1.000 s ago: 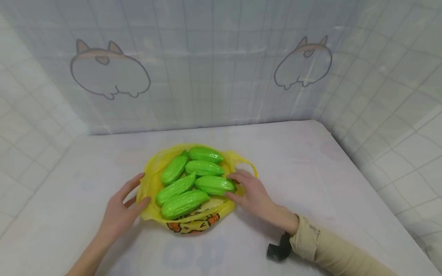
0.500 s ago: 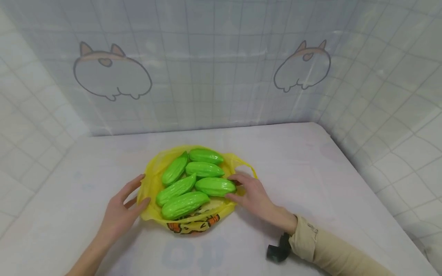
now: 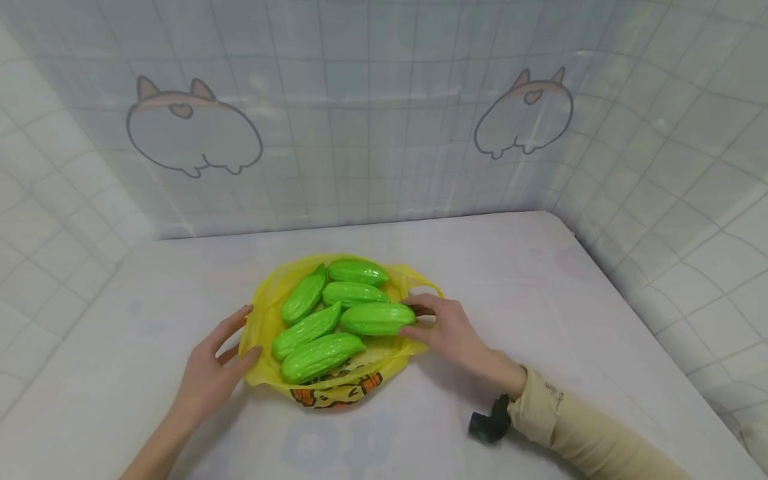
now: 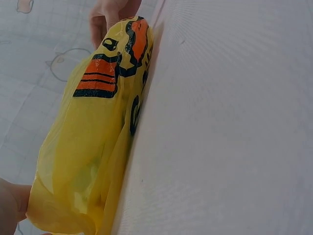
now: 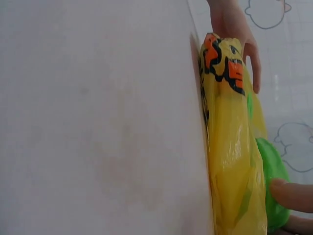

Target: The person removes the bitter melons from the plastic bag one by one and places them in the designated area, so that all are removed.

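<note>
Several glossy green ridged bitter melons [image 3: 321, 357] lie in a yellow plastic bag [image 3: 264, 373], spread open on the table. My right hand [image 3: 453, 333] pinches the end of the rightmost bitter melon [image 3: 373, 319] between thumb and fingers. In the right wrist view this bitter melon [image 5: 274, 171] sticks up above the bag's rim. At the bag's left side, my left hand [image 3: 207, 373] holds its edge, with thumb and fingers curved about the rim. The left wrist view shows only part of that hand [image 4: 12, 203] against the bag; its other fingers are hidden.
The white table [image 3: 510, 267] reaches back to a tiled-pattern curtain wall [image 3: 372, 160] with corgi drawings. More tiled-pattern wall [image 3: 690, 200] stands on the right. A black strap device [image 3: 491, 423] sits at the right wrist.
My right hand has pulled the rightmost bitter melon slightly up and to the right. My left hand stays at the bag's edge, and the other bitter melons keep their places.
</note>
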